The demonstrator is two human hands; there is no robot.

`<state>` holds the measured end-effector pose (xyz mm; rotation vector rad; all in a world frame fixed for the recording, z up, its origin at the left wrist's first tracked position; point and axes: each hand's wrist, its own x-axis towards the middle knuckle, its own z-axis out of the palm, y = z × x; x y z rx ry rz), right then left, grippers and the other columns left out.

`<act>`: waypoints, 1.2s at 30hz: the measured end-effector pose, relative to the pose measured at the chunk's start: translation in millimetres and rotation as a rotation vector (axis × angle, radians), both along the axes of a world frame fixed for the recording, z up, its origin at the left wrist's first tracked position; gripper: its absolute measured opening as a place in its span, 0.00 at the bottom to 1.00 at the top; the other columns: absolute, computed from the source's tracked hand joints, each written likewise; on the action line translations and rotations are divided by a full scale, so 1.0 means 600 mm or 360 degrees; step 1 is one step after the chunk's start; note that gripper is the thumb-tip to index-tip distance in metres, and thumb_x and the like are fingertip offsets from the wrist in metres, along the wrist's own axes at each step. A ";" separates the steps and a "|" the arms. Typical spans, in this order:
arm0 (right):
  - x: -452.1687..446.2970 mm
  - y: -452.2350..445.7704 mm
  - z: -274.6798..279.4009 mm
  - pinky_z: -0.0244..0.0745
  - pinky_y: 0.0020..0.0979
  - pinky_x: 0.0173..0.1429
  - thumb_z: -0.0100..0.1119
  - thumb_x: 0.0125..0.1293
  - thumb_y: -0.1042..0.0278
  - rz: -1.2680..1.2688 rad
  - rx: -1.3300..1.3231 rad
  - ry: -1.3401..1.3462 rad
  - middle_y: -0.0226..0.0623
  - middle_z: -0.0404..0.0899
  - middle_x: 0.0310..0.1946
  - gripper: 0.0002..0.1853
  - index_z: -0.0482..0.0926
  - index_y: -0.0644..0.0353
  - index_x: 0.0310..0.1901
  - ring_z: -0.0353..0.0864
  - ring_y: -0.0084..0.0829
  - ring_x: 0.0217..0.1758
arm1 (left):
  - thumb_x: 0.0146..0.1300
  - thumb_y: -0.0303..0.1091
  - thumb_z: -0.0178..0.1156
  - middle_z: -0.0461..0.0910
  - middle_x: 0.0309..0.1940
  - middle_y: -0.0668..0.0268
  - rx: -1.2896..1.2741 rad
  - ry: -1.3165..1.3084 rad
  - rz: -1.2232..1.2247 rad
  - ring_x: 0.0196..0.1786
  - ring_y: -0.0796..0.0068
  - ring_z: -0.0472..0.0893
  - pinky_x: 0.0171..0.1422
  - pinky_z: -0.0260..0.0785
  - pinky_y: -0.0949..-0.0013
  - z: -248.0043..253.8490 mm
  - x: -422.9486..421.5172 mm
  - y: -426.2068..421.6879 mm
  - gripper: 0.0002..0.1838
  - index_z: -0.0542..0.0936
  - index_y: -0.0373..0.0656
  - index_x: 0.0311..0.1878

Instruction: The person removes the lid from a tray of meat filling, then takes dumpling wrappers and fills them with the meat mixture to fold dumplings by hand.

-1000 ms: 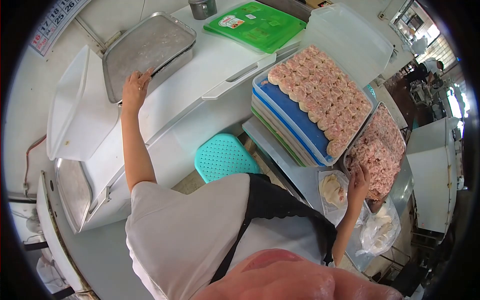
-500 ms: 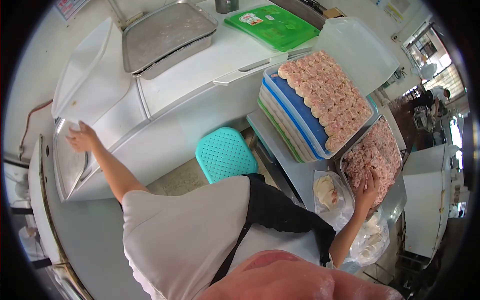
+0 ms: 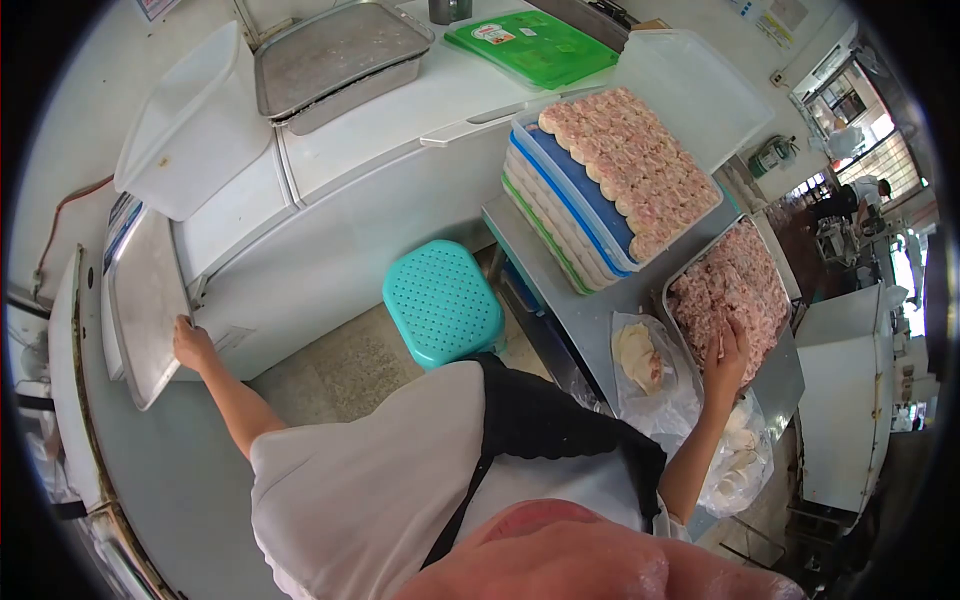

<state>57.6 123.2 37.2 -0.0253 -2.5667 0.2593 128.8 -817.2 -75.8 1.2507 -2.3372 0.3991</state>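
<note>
My left hand (image 3: pixel 194 344) grips the right edge of a flat metal tray (image 3: pixel 148 300), which juts past the front of the white freezer at the left. My right hand (image 3: pixel 727 355) rests on the near part of the ground meat (image 3: pixel 735 285), fingers stretched and apart, fingertips partly hidden against it. That meat heaps up in a metal pan (image 3: pixel 668 310). Beside the pan lies a piece of pale dough (image 3: pixel 637 357) in a clear plastic bag. Above, rows of meat-topped dumplings (image 3: pixel 640 160) sit in the uppermost container of a stack (image 3: pixel 570 225).
A white bin (image 3: pixel 190 130), a stacked pair of metal trays (image 3: pixel 340 60) and a green lid (image 3: pixel 535 48) stand on the freezer (image 3: pixel 350 210). A turquoise stool (image 3: pixel 443 300) is on the floor. Another bag of dough (image 3: pixel 740 470) lies near my right forearm. A person (image 3: pixel 862 195) works far right.
My left hand has come down from beside the white bin and closed on the metal tray's edge. The tray has shifted outward. My right hand stays at the meat.
</note>
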 end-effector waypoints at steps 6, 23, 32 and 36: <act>0.026 0.031 -0.009 0.69 0.40 0.64 0.54 0.69 0.71 0.0023 -0.0098 -0.0106 0.50 0.76 0.56 0.15 0.80 0.64 0.54 0.75 0.49 0.60 | 0.61 0.50 0.60 0.85 0.41 0.65 -0.0453 0.0660 0.0155 0.43 0.55 0.84 0.43 0.75 0.54 0.175 0.065 0.021 0.16 0.83 0.59 0.50; 0.001 -0.005 -0.075 0.70 0.42 0.62 0.54 0.69 0.70 0.0205 -0.0246 0.0027 0.51 0.78 0.53 0.14 0.82 0.61 0.54 0.77 0.49 0.57 | 0.60 0.32 0.67 0.83 0.38 0.56 -0.0958 0.1327 -0.1732 0.38 0.58 0.83 0.45 0.75 0.66 0.684 -0.299 0.465 0.14 0.80 0.42 0.48; 0.064 0.002 -0.071 0.71 0.43 0.61 0.58 0.67 0.69 -0.0115 -0.0280 0.0050 0.53 0.78 0.52 0.13 0.80 0.69 0.49 0.77 0.52 0.56 | 0.57 0.26 0.57 0.76 0.48 0.40 0.0006 0.1076 -0.1887 0.54 0.41 0.76 0.56 0.71 0.51 0.605 -0.641 0.601 0.23 0.71 0.43 0.58; 0.102 0.007 -0.076 0.71 0.42 0.62 0.57 0.67 0.70 -0.0280 -0.0359 -0.0031 0.53 0.78 0.52 0.13 0.81 0.68 0.49 0.76 0.51 0.57 | 0.65 0.32 0.56 0.80 0.48 0.55 -0.0150 0.0862 -0.1697 0.49 0.48 0.82 0.50 0.75 0.54 0.544 -0.745 0.620 0.16 0.73 0.44 0.55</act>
